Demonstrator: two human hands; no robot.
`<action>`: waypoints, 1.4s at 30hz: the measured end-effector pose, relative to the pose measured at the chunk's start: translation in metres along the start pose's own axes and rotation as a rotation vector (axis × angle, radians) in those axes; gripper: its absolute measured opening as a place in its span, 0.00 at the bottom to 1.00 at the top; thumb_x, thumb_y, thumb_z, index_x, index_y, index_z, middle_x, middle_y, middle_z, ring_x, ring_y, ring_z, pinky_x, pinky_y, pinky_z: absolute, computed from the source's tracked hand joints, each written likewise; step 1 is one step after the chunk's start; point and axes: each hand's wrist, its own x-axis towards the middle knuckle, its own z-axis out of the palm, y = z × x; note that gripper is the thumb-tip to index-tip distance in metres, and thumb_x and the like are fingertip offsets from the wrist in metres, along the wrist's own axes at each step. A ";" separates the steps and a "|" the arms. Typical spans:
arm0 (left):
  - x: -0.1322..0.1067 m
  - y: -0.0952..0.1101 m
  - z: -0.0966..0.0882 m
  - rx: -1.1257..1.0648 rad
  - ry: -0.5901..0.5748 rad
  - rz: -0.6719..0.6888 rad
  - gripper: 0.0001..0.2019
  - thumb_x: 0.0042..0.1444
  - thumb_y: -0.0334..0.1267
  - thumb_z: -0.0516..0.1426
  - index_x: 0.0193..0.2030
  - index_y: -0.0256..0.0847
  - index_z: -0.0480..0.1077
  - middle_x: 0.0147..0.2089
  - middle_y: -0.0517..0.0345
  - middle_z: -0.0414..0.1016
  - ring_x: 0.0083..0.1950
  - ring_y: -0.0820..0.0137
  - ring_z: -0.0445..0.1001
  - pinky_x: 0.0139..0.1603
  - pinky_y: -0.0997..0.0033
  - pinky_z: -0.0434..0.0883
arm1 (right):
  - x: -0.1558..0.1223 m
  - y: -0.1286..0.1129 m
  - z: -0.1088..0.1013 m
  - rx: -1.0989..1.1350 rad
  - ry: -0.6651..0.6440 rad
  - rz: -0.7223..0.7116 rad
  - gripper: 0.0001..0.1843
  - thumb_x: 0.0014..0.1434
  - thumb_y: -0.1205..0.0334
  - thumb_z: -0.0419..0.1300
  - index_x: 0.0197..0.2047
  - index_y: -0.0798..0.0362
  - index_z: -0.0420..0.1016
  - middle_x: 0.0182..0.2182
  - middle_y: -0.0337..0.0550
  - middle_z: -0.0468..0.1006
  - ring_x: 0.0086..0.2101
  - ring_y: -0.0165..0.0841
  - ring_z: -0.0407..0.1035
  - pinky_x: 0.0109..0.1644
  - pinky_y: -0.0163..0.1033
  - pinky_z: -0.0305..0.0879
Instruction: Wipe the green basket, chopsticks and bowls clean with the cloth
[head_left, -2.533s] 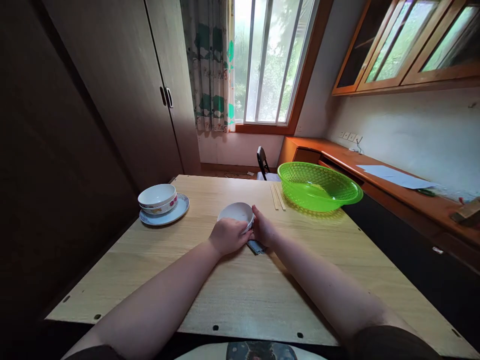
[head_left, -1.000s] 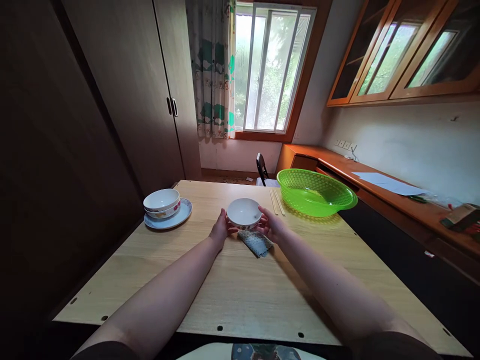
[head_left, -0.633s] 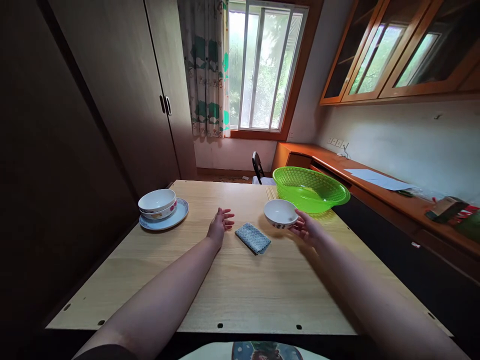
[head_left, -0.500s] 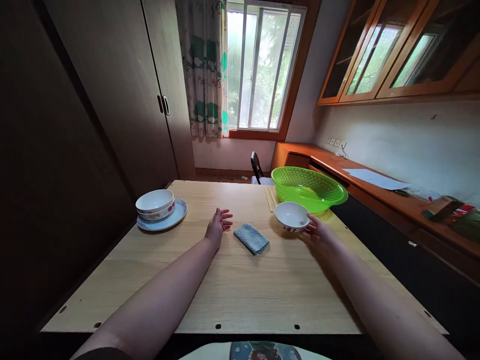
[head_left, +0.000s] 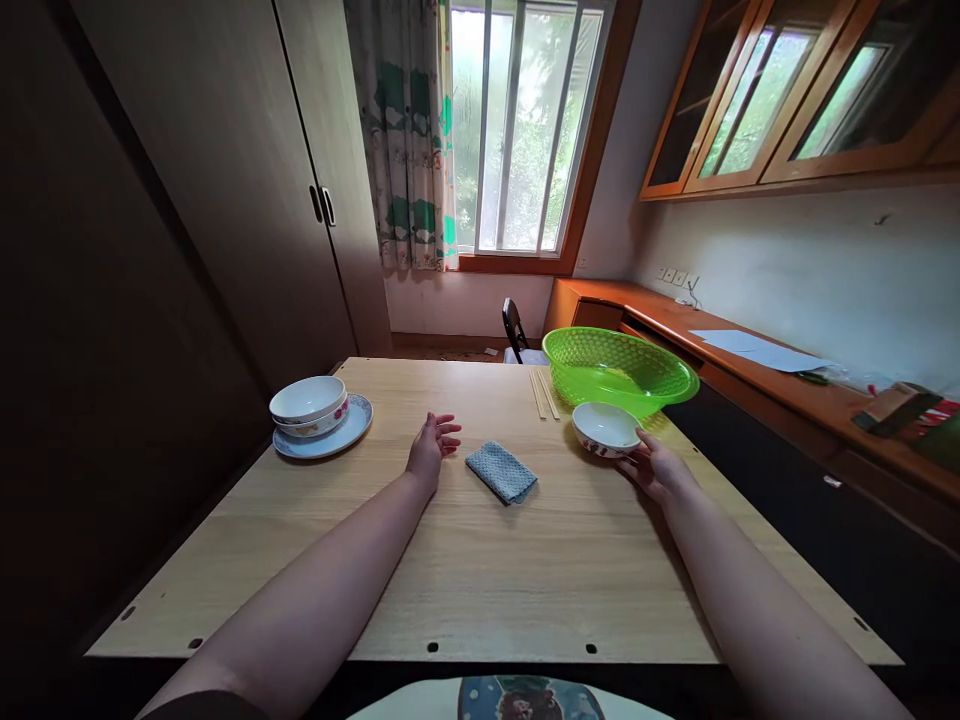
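Observation:
My right hand (head_left: 654,466) grips the right side of a white bowl (head_left: 606,430) with a flower pattern on its outside. The bowl is just in front of a green plastic basket (head_left: 619,370); whether it touches the table cannot be made out. My left hand (head_left: 433,445) rests at the middle of the table with fingers apart and nothing in them. Between the hands lies a folded grey-blue cloth (head_left: 502,472). A pair of chopsticks (head_left: 545,394) lies left of the basket.
Stacked white bowls (head_left: 309,402) stand on a blue-rimmed plate (head_left: 352,433) at the table's left. The wooden table (head_left: 480,570) has small holes along its front edge. Beyond it are a folding chair (head_left: 513,328) and an orange desk (head_left: 660,315) along the right wall.
My right hand has moved the bowl to the right, away from the chopsticks. The left hand has stayed nearly still, and the view has shifted slightly.

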 end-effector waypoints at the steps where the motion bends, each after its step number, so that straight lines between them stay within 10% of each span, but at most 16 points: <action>1: 0.000 0.000 0.000 -0.003 0.000 0.001 0.28 0.55 0.62 0.48 0.42 0.38 0.70 0.37 0.51 0.76 0.27 0.73 0.71 0.30 0.71 0.66 | 0.000 0.000 0.000 -0.003 0.001 -0.003 0.06 0.61 0.64 0.53 0.36 0.50 0.72 0.26 0.44 0.78 0.27 0.33 0.74 0.32 0.37 0.76; 16: -0.001 0.000 0.001 0.037 0.002 0.046 0.28 0.54 0.63 0.48 0.43 0.38 0.70 0.37 0.51 0.76 0.27 0.73 0.71 0.32 0.70 0.66 | 0.001 0.001 0.001 -0.192 0.085 -0.080 0.05 0.60 0.61 0.58 0.37 0.54 0.70 0.26 0.44 0.77 0.26 0.31 0.73 0.28 0.33 0.74; 25: -0.001 -0.002 0.003 0.040 0.011 0.061 0.28 0.55 0.62 0.48 0.43 0.38 0.70 0.36 0.51 0.76 0.27 0.73 0.71 0.32 0.70 0.67 | 0.000 0.016 0.012 -0.103 -0.161 0.001 0.09 0.64 0.60 0.53 0.42 0.55 0.70 0.29 0.43 0.78 0.29 0.31 0.74 0.33 0.34 0.75; 42: 0.001 -0.003 0.004 0.045 0.020 0.071 0.27 0.56 0.61 0.48 0.43 0.38 0.70 0.35 0.52 0.76 0.25 0.74 0.70 0.31 0.70 0.68 | -0.009 0.031 0.035 -0.198 -0.161 -0.083 0.10 0.62 0.58 0.56 0.36 0.56 0.72 0.27 0.42 0.78 0.26 0.28 0.72 0.27 0.30 0.73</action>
